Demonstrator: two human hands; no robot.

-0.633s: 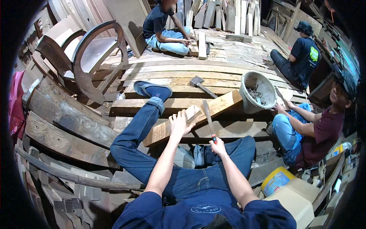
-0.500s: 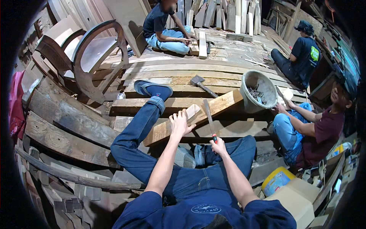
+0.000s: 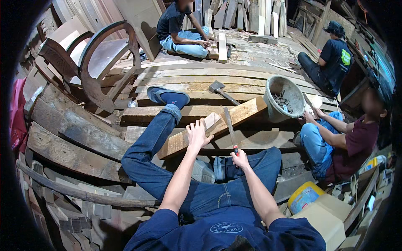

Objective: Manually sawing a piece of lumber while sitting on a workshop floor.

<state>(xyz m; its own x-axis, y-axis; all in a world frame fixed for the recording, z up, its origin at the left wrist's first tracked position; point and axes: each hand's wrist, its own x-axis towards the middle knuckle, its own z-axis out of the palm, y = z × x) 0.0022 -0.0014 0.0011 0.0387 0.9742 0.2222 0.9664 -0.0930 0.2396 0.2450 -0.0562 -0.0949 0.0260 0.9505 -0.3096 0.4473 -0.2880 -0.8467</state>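
Note:
A small pale wood block (image 3: 212, 120) lies on a long, slanting yellowish timber (image 3: 248, 109) in front of me. My left hand (image 3: 196, 134) grips the block, its fingers curled over the near part. In my right hand (image 3: 239, 159) is the red-and-black handle of a long metal-bladed tool (image 3: 230, 127), a file or chisel, pointing up and away beside the block; whether the blade touches the timber is unclear. A heavy square-headed hammer (image 3: 217, 87) lies just beyond the timber, and a grey bucket (image 3: 276, 111) of small metal pieces stands to its right.
Three people sit around me: a person at the back (image 3: 186, 42), another at upper right (image 3: 331, 62), and one close right (image 3: 347, 146). A curved wooden chair frame (image 3: 86, 62) stands left. Stacked boards (image 3: 264, 16), a yellow tub (image 3: 310, 188) and cardboard (image 3: 322, 213) surround the slatted platform (image 3: 176, 73).
The blade's tip and my right hand have shifted very slightly upward. My left hand stays in the same place on the block.

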